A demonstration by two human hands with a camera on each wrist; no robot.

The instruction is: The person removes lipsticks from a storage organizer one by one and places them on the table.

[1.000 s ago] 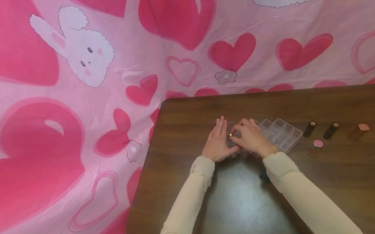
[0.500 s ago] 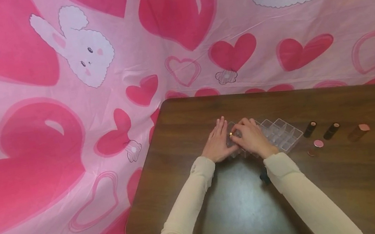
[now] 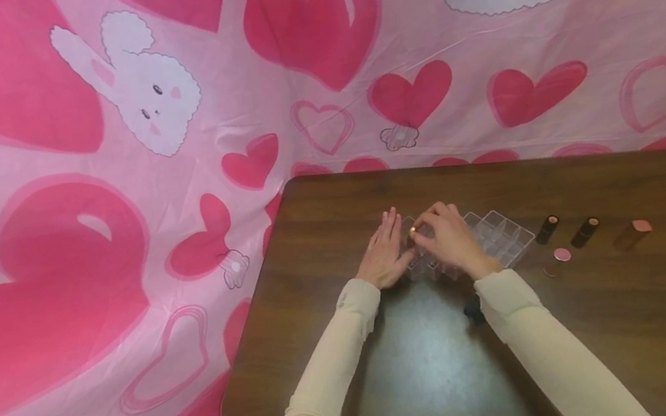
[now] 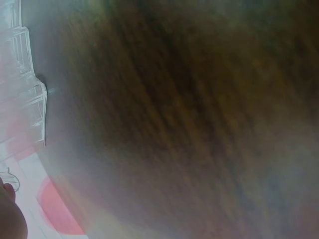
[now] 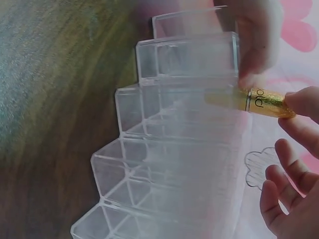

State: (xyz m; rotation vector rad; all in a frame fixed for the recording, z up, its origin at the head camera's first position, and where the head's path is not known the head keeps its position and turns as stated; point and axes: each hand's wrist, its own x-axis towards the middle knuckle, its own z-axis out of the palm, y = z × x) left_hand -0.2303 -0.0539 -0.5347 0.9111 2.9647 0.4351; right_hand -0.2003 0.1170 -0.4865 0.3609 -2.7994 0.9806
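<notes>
A clear stepped organizer [image 3: 502, 238] with several square compartments stands on the table. My right hand [image 3: 451, 241] pinches the end of a gold lipstick tube [image 5: 266, 103] between thumb and finger. In the right wrist view, the tube's other end shows through the clear wall of a compartment [image 5: 187, 99], and its remaining fingers are loosely bent. At the organizer's left side, my left hand [image 3: 383, 252] rests with its fingers extended. Only a sliver of a hand [image 4: 11, 214] appears at the left wrist view's lower left.
Right of the organizer stand two black tubes [image 3: 547, 230], a pink-topped cosmetic [image 3: 562, 255] and a brownish tube with a pink top [image 3: 638, 232]. Under the right cuff is a dark object [image 3: 474, 311]. A heart-patterned pink cloth [image 3: 306, 56] hangs behind and left of the table.
My right hand has risen slightly and shifted right with the gold tube, separating from the left thumb. The left hand has barely moved.
</notes>
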